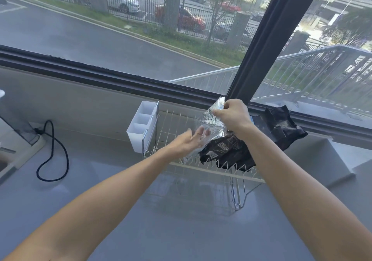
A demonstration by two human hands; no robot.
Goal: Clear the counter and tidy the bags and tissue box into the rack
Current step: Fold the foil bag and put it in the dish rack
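Foil-lined and black outside, the bag (223,150) sits in the wire rack (173,123) directly ahead of both hands, its printed lower part resting on the rack's front tines and its silver open end rising up and away toward the window frame (259,45). In the head view its long axis runs from low and near to high and far, leaning slightly leftward. The right hand (234,115) is the farther and higher one, closed in a pinch on the top edge of the foil. The left hand (193,140) is lower and nearer, fingers spread and loose against the foil's left side, not clamped on it as far as I can tell. The two hands are apart, with the bag's upper half between them. A second black bag (281,127) lies just beyond the right wrist, against the sill. A white divided caddy (143,127) hangs on the rack's left end, well left of the left hand. No tissue box is clearly visible. Judging from this, the next move is settling the bag down into the rack, with the right hand guiding
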